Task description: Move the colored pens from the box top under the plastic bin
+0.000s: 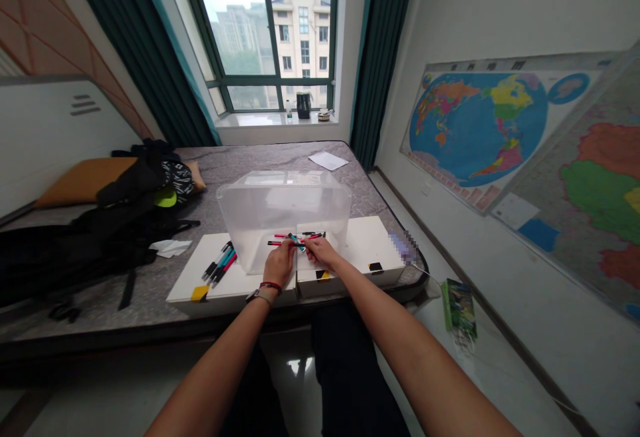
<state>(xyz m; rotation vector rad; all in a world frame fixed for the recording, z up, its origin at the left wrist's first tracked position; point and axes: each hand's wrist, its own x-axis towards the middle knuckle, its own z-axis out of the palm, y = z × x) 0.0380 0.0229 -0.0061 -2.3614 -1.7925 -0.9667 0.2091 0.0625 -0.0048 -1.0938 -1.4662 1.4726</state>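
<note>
My left hand [280,264] and my right hand [319,253] meet over the white boxes. Their fingers are closed in pinches on a dark pen [300,245], held level between them. Behind my fingers lie several loose pens [314,234], black, red and light blue, partly hidden by the hands. A translucent plastic bin [285,205] stands tipped on its side, its open mouth towards me, around the loose pens. To the left, several black, blue and red pens [220,264] lie side by side on the left white box [193,270].
The right white box [370,244] meets the left one beneath my hands; both rest on a grey mattress [280,154]. A white paper [328,160] lies behind the bin. Dark clothing and bags [100,230] are piled at left. A green box [459,307] stands on the floor at right.
</note>
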